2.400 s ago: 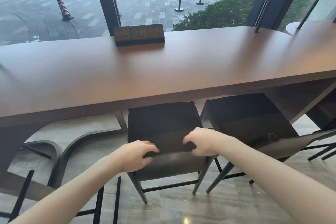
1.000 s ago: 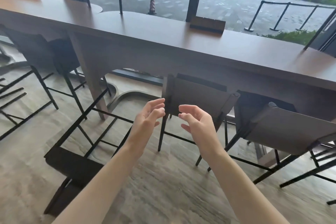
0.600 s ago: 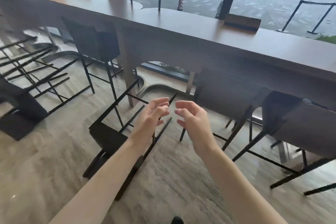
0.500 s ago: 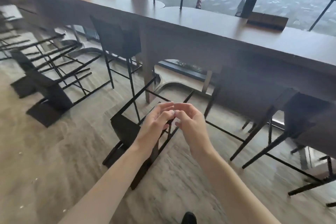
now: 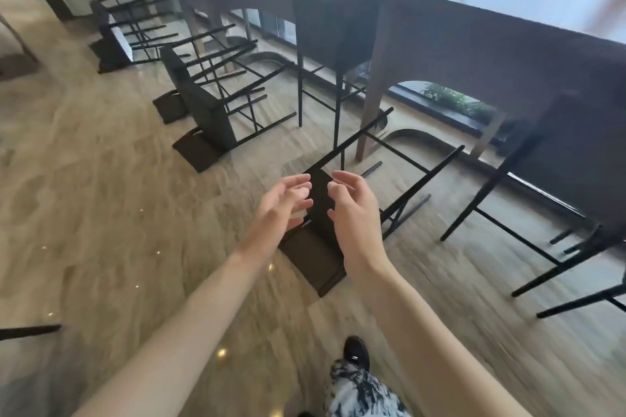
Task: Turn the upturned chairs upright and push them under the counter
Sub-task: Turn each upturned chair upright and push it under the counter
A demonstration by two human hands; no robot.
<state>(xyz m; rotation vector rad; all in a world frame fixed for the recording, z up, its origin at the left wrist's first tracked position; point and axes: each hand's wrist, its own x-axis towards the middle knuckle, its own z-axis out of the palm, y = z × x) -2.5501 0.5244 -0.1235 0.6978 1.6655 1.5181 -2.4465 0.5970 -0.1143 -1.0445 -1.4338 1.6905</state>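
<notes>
Chair [image 5: 315,257] dark, overturned, legs skyward; left hand [image 5: 281,206], right hand [image 5: 354,213] loosely spread, empty

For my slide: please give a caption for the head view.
Both hands, left and right, open above the nearest upturned chair beside the counter.

- Toppled chair [image 5: 313,256] at centre: dark brown seat, black legs.
- Table [image 5: 508,0], upper right: reddish brown.
- Floor [image 5: 101,213]: beige, streaked like stone.
- Trouser leg [image 5: 359,393], bottom: black-and-white marbled pattern.
- Shoe [image 5: 356,350]: black.
</notes>
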